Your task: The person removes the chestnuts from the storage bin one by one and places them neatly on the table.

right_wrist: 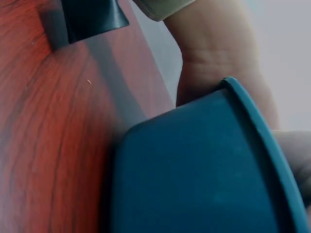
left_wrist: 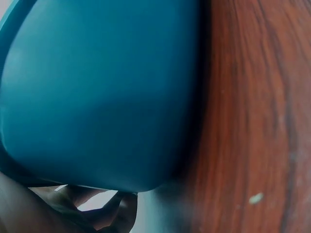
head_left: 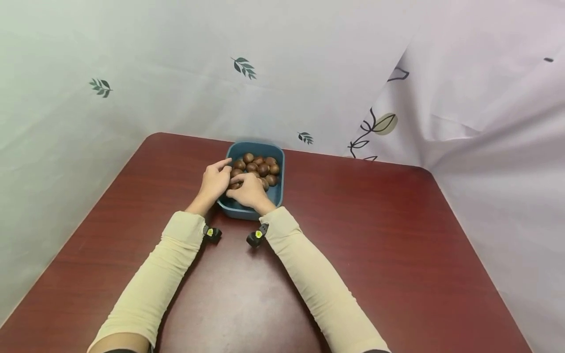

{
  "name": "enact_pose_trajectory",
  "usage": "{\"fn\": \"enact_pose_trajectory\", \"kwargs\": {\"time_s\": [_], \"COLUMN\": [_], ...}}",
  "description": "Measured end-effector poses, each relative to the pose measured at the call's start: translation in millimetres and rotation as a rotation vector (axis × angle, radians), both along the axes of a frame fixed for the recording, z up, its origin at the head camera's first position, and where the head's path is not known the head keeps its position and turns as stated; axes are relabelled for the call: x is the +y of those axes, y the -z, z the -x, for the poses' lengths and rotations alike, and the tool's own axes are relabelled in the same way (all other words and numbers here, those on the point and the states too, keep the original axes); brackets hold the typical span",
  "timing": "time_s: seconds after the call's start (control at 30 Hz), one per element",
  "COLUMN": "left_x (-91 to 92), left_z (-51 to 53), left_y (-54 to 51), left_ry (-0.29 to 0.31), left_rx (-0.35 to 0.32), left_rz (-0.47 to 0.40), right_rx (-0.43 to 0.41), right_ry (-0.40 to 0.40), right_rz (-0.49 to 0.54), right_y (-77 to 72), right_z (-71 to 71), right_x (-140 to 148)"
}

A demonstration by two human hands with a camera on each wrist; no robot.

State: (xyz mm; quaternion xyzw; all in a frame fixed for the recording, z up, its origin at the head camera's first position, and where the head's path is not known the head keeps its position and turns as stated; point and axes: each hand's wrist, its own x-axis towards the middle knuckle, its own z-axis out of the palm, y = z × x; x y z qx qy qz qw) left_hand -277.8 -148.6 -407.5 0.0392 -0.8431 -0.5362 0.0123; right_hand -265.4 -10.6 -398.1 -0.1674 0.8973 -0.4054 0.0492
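Note:
A blue plastic bin stands on the table with several round, glossy brown nuts in it. At the bin's left side my left hand holds the rim and wall. In the left wrist view its curled fingers show along the outside of the wall. My right hand reaches over the front rim into the bin. Its thumb and forefinger pinch around a brown nut near the left side, which is mostly hidden. The right wrist view shows the outer wall, with the wrist over the rim.
The dark red wooden table extends around the bin. Pale fabric with leaf prints hangs behind the table's far edge, close to the bin. Both wrists carry small black cameras just in front of the bin.

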Motion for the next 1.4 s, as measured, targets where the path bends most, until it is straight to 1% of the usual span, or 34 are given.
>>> {"fn": "enact_pose_trajectory", "kwargs": {"time_s": [0.1, 0.23, 0.43, 0.6, 0.73, 0.8, 0.87, 1.03, 1.2, 1.4], "left_x": [0.7, 0.7, -1.2, -2.5, -2.8, -2.6, -2.0, 0.9, 2.0, 0.9], "left_z": [-1.1, -1.2, 0.2, 2.2, 2.8, 2.5, 1.9, -0.3, -1.6, -0.7], "left_y": [0.0, -0.2, 1.4, 3.3, 3.6, 3.4, 3.0, 2.5, 3.3, 4.1], "left_ry": [0.001, -0.004, 0.0, -0.01, -0.011, -0.006, -0.003, 0.013, 0.009, -0.001], "left_rx": [-0.004, 0.004, 0.018, 0.018, 0.025, 0.028, 0.031, 0.029, 0.032, 0.047], "left_rz": [-0.001, -0.008, -0.026, -0.037, -0.032, -0.031, -0.024, -0.029, -0.031, -0.011], "right_rx": [0.0, 0.004, 0.067, 0.106, 0.128, 0.14, 0.146, 0.134, 0.117, 0.09], "right_ry": [0.004, 0.041, 0.126, 0.181, 0.239, 0.27, 0.295, 0.347, 0.382, 0.389], "right_rz": [0.062, 0.119, 0.137, 0.185, 0.218, 0.229, 0.239, 0.241, 0.187, 0.143], "right_y": [-2.7, -10.2, -25.1, -38.3, -42.4, -40.4, -35.0, -14.0, 6.5, 21.3], "right_z": [-0.6, 0.0, 2.3, 3.3, 6.9, 9.6, 12.6, 20.1, 25.3, 30.0], "right_x": [9.7, 26.9, 57.6, 83.8, 104.4, 114.5, 124.2, 140.9, 145.4, 144.7]}}
